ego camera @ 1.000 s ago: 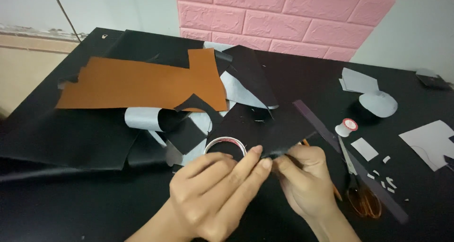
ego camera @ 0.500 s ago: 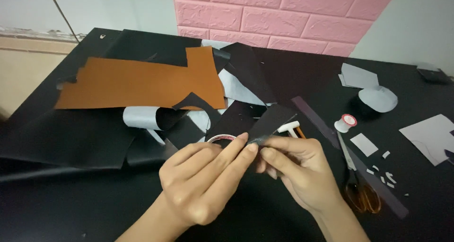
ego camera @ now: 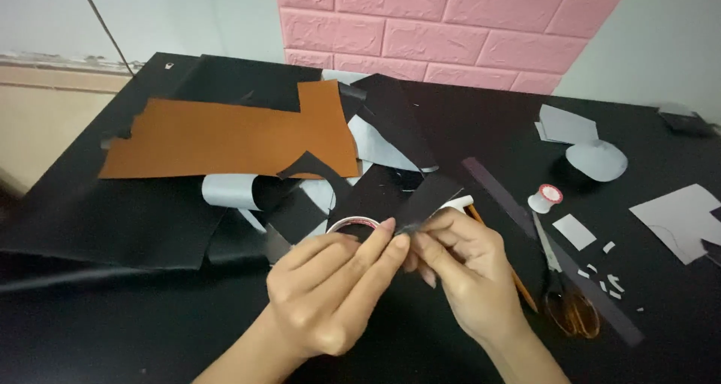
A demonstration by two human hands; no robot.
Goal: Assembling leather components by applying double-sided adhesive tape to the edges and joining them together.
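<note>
While both hands pinch: left hand (ego camera: 330,298) grip on tape roll (ego camera: 354,225) | right hand (ego camera: 466,275) grip on black strip (ego camera: 426,201)

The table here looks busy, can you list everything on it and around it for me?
Table: one, black, fills the view.
Brown sheet: one, orange-brown, far left of middle.
Black sheets: several, overlapping, left and centre.
Grey pieces: several, pale grey, among the black sheets.
Tape roll: one, pale rim, just beyond the fingers.
Small spool: one, white with red top, right of centre.
Scissors: one pair, amber handles, right of the hands.
Paper scraps: several, white, near the scissors.
Paper cutouts: a few, pale grey, right side.
Brick wall panel: one, pink, behind the table.
Black strip: one, pinched by both hands.
Left hand: at the strip.
Right hand: at the strip.
</note>
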